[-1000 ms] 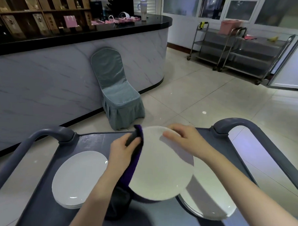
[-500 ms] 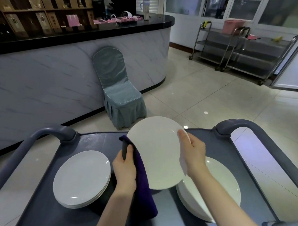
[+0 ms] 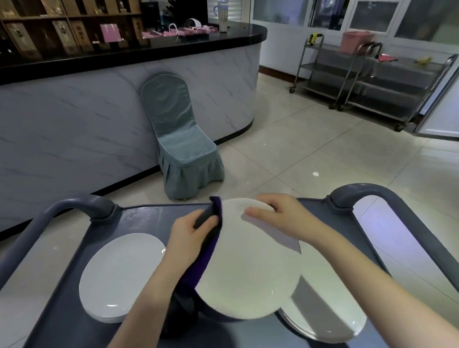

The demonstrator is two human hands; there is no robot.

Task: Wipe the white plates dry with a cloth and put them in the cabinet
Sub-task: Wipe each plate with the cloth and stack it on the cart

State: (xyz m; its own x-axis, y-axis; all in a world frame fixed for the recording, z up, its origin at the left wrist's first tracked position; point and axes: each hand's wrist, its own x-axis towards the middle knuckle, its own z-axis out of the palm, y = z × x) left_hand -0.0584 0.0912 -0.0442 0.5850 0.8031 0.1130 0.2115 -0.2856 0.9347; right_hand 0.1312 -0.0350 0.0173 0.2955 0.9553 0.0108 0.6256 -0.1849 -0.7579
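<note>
The left forearm [image 3: 147, 303] and right forearm [image 3: 358, 268] are bare and reach forward, converging on the held plate [image 3: 248, 265]. The left hand [image 3: 190, 234] sits at the plate's left rim, fingers curled round a purple cloth [image 3: 200, 262] (back of the hand facing up). The right hand [image 3: 283, 216] grips the plate's far rim, thumb on its upper face, fingers wrapped over the edge.
</note>
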